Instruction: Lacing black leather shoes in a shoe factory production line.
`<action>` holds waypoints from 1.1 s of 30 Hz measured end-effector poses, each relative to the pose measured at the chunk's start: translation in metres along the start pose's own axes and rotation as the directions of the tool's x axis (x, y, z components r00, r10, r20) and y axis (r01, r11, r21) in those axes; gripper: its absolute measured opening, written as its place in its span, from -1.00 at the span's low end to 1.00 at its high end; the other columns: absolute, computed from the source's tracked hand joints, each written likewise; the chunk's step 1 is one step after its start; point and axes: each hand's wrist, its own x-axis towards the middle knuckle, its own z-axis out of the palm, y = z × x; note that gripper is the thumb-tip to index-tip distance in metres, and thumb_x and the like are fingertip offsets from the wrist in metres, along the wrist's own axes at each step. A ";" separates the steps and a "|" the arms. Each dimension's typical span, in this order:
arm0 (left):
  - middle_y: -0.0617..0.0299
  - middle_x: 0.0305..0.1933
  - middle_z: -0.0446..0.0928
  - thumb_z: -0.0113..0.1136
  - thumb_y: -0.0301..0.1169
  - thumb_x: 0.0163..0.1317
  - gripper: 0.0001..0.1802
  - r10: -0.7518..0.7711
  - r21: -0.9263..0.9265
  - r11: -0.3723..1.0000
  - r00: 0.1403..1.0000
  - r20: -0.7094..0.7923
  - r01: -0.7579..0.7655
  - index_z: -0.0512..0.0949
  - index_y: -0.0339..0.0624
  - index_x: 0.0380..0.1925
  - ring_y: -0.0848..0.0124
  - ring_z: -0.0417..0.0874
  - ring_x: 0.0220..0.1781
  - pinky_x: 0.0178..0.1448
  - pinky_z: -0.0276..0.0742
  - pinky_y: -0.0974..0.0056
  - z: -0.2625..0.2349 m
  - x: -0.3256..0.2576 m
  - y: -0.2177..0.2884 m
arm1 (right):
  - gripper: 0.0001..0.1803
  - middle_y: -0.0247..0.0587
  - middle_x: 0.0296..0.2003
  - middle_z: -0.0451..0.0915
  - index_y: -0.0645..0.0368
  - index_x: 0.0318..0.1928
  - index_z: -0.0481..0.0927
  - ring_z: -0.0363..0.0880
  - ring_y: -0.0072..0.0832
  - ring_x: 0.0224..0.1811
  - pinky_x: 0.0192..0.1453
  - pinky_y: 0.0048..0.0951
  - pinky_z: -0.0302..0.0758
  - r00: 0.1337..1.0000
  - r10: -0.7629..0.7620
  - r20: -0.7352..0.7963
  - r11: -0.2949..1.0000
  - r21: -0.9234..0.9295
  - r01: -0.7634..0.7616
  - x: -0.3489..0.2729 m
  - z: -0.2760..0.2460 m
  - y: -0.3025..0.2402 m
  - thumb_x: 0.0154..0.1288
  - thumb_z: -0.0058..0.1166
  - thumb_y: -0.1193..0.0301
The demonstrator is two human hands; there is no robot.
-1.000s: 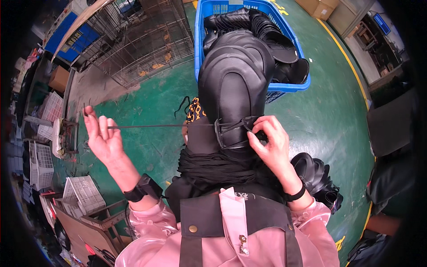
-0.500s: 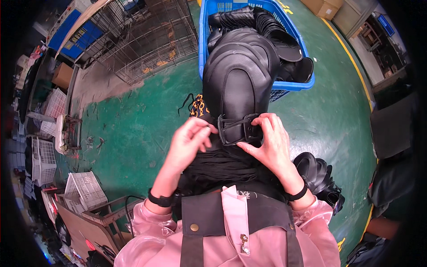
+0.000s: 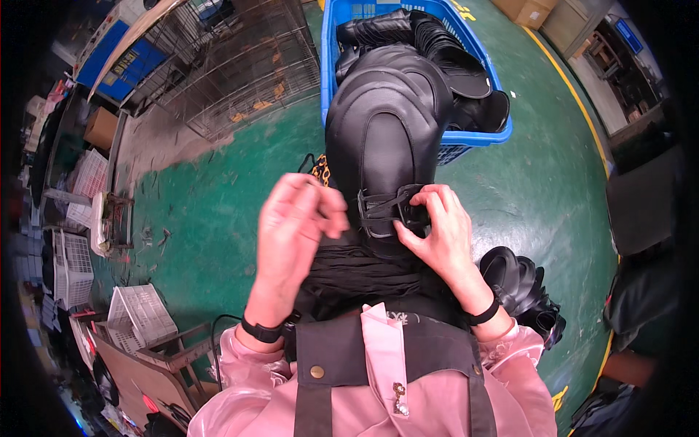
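A stack of black leather shoe uppers (image 3: 386, 149) extends from my lap to the blue basket. At its near end, a black strap with a buckle (image 3: 405, 205) crosses the top upper. My right hand (image 3: 442, 227) pinches this strap by the buckle, thumb below and fingers above. Left of the stack, my left hand (image 3: 297, 211) is raised away from it, fingers curled and somewhat blurred; whatever they may hold cannot be made out. Black gathered cloth (image 3: 360, 271) lies across my lap below the strap.
The blue plastic basket (image 3: 502, 135) ahead holds more black uppers (image 3: 455, 62). Another pile of black pieces (image 3: 513, 284) lies to the right on the green floor. A wire cage (image 3: 240, 80) stands at the far left, and white crates (image 3: 138, 315) sit at the left.
My left hand has come away from the strap, moving left and up toward me. The right hand keeps its pinch near the buckle. The view has shifted slightly.
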 end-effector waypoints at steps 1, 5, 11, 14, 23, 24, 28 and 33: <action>0.25 -0.47 0.45 0.00 -0.40 0.45 -0.88 0.028 -0.011 1.000 0.996 -0.090 -0.029 0.45 -0.19 -0.13 0.53 0.42 -0.55 -0.52 0.27 0.43 -0.002 0.002 0.008 | -0.56 -0.12 -0.14 0.50 0.18 -0.26 0.49 0.54 -0.16 -0.07 -0.04 -0.25 0.51 1.000 0.009 -0.012 0.999 0.042 -0.009 -0.002 0.001 0.003 -0.14 0.44 0.33; 0.30 -0.51 0.47 0.04 -0.50 0.38 -0.87 0.175 0.393 0.907 0.984 -0.028 -0.150 0.56 -0.27 -0.17 0.64 0.38 -0.55 -0.51 0.21 0.48 0.010 -0.008 0.024 | -0.66 -0.13 -0.13 0.51 0.19 -0.31 0.50 0.55 -0.18 -0.08 -0.05 -0.30 0.52 1.000 -0.010 -0.026 0.994 0.104 0.013 -0.003 -0.003 0.007 -0.05 0.38 0.37; 0.17 -0.47 0.60 0.22 -0.64 0.18 -0.83 0.267 0.772 0.429 0.882 0.388 -0.469 0.66 -0.28 -0.22 0.42 0.61 -0.47 -0.37 0.47 0.39 0.039 0.007 -0.021 | -0.78 -0.20 -0.09 0.50 0.20 -0.29 0.52 0.54 -0.39 -0.08 0.00 -0.43 0.45 0.998 0.011 0.067 0.931 0.364 -0.035 -0.008 0.001 0.025 0.14 0.29 0.39; 0.12 -0.45 0.61 0.27 -0.58 0.11 -0.87 0.235 0.840 0.236 0.868 0.438 -0.488 0.65 -0.27 -0.30 0.28 0.66 -0.46 -0.38 0.52 0.31 0.038 0.011 -0.036 | -0.84 -0.31 -0.04 0.51 0.20 -0.29 0.52 0.42 -0.65 -0.10 -0.01 -0.53 0.38 0.958 0.221 0.185 0.609 0.741 -0.283 -0.013 0.003 0.031 0.35 0.14 0.37; 0.22 -0.53 0.54 0.31 -0.51 0.05 -0.91 0.208 0.848 -0.067 0.824 0.528 -0.526 0.62 -0.17 -0.41 0.27 0.61 -0.50 -0.44 0.50 0.23 0.042 0.014 -0.051 | -0.84 -0.31 -0.11 0.57 0.27 -0.32 0.55 0.41 -0.74 -0.30 -0.21 -0.65 0.39 0.956 0.236 0.171 0.520 0.810 -0.273 -0.012 0.004 0.034 0.34 0.15 0.41; 0.22 -0.54 0.53 0.31 -0.51 0.04 -0.91 0.191 0.849 -0.079 0.828 0.527 -0.523 0.61 -0.16 -0.42 0.27 0.60 -0.51 -0.45 0.49 0.23 0.042 0.014 -0.051 | -0.84 -0.31 -0.11 0.57 0.27 -0.32 0.55 0.41 -0.74 -0.30 -0.21 -0.65 0.39 0.956 0.237 0.171 0.518 0.810 -0.273 -0.013 0.004 0.034 0.34 0.15 0.41; 0.23 -0.56 0.51 0.32 -0.50 0.01 -0.91 0.169 0.834 -0.185 0.819 0.549 -0.520 0.58 -0.16 -0.47 0.28 0.58 -0.52 -0.46 0.48 0.22 0.045 0.011 -0.050 | -0.82 -0.28 -0.05 0.56 0.19 -0.32 0.53 0.43 -0.61 -0.08 0.05 -0.53 0.35 0.931 0.264 0.252 0.466 0.812 -0.352 -0.015 0.004 0.036 0.37 0.14 0.36; 0.22 -0.56 0.51 0.31 -0.50 0.01 -0.90 0.169 0.837 -0.169 0.822 0.544 -0.520 0.56 -0.17 -0.48 0.26 0.58 -0.52 -0.45 0.48 0.21 0.046 0.012 -0.051 | -0.86 -0.31 -0.09 0.59 0.27 -0.26 0.58 0.51 -0.65 -0.14 -0.03 -0.58 0.45 0.966 0.207 0.153 0.541 0.805 -0.243 -0.015 0.002 0.034 0.33 0.17 0.43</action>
